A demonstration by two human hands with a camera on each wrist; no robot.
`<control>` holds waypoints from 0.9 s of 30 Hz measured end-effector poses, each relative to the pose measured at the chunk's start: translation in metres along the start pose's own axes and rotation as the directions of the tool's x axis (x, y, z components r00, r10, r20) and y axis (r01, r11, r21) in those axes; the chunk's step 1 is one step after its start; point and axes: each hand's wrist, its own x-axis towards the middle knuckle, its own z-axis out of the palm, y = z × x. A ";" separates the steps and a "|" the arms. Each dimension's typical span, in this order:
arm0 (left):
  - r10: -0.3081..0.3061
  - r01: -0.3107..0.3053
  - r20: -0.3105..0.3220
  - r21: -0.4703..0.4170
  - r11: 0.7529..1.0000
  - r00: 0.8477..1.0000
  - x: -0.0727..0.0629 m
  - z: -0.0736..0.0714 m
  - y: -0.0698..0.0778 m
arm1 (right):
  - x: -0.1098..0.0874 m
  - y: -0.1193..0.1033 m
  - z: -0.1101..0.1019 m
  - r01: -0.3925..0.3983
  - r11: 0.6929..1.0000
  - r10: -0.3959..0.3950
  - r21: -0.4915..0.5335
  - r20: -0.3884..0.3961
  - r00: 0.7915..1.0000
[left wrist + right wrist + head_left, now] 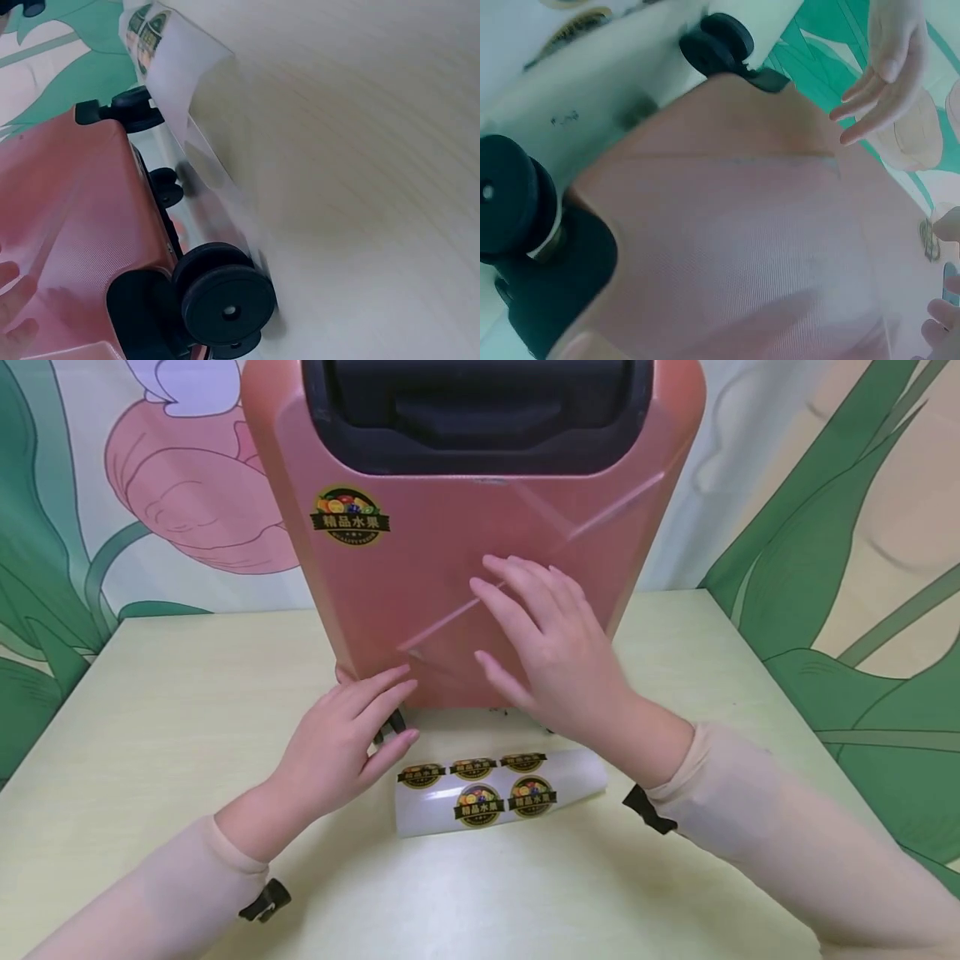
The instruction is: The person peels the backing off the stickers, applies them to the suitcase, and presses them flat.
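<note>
Across the near side we list two pale sleeves (165, 885), a small black piece (264, 902) below each cuff, over a pale worktop (450, 902).

Item: one glossy white sheet (423, 814), on the worktop before the suitcase (420, 577), bearing five round fruit labels (480, 806), three above two. Our left wrist view adds that one end bends up off the surface.

Item: left hand (341, 735), holding nothing, fingers loosely extended, near the suitcase's lower left corner.

Item: right hand (558, 652), likewise unladen, fingers apart and slightly bent before the suitcase's front; whether they touch it we cannot tell.

Item: black wheels (229, 304), mostly hidden in our head view; the left wrist view gives one pair close up, the right wrist view wheels at two corners.

Item: one container, the same suitcase, pink, hard-shelled, upright behind the sheet; its inside is hidden, its contents entered by us as unknown. One matching label (350, 516) sits upper left on its front; a black handle panel (480, 410) is set above.

Farthest: an illustrated backdrop (802, 568), green leaves and a pink bulb (202, 485).
</note>
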 end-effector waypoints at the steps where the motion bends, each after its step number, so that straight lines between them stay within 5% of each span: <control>1: -0.007 0.007 0.004 -0.002 1.000 1.000 0.000 -0.001 0.001 | -0.003 -0.002 0.000 -0.001 1.000 0.001 0.014 0.006 1.000; 15: -0.083 0.082 -0.032 -0.044 0.996 0.996 -0.017 -0.007 0.003 | -0.050 -0.021 0.018 -0.054 0.984 0.036 0.169 0.106 0.994; 22: -0.138 0.138 0.008 -0.047 0.989 0.990 -0.026 -0.006 0.001 | -0.064 -0.022 0.025 -0.120 0.969 0.080 0.217 0.184 0.980; 25: -0.219 0.222 0.055 -0.050 0.974 0.974 -0.030 -0.005 0.003 | -0.068 -0.024 0.028 -0.157 0.957 0.105 0.242 0.215 0.971; 27: -0.310 0.318 0.112 -0.063 0.946 0.944 -0.032 -0.005 0.004 | -0.070 -0.025 0.030 -0.178 0.953 0.117 0.243 0.245 0.962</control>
